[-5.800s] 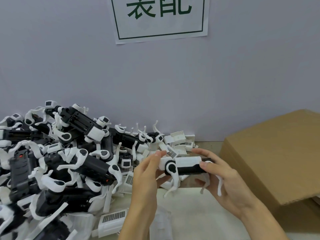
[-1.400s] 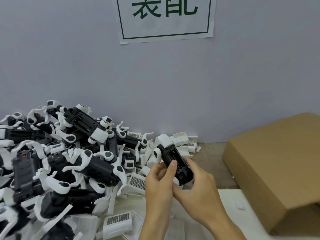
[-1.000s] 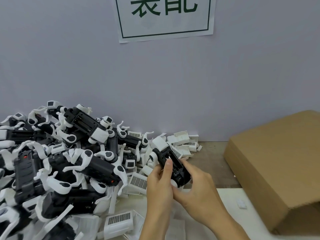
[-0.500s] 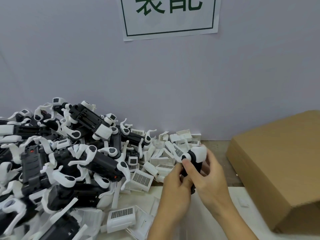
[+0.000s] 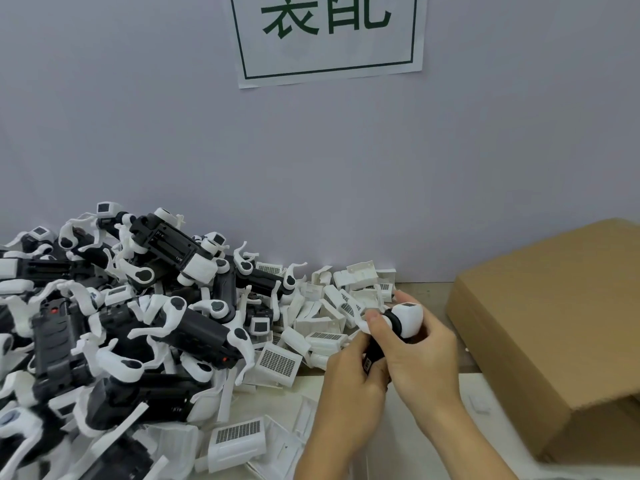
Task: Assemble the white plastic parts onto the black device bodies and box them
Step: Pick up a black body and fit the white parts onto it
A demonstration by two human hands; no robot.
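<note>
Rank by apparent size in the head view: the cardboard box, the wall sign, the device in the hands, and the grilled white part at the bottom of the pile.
1. cardboard box
2. wall sign, cut off by the frame's top
3. and 4. unsure: the grilled white part sits nearer the camera, and hands cover most of the device.

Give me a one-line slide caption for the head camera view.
Both hands, left hand and right hand, grip a black device body beside the parts pile and cardboard box.

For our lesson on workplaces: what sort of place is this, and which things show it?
Probably a factory assembly bench. A large heap of black and white devices, a printed wall sign and a cardboard box suggest it, while both hands hold one device.
</note>
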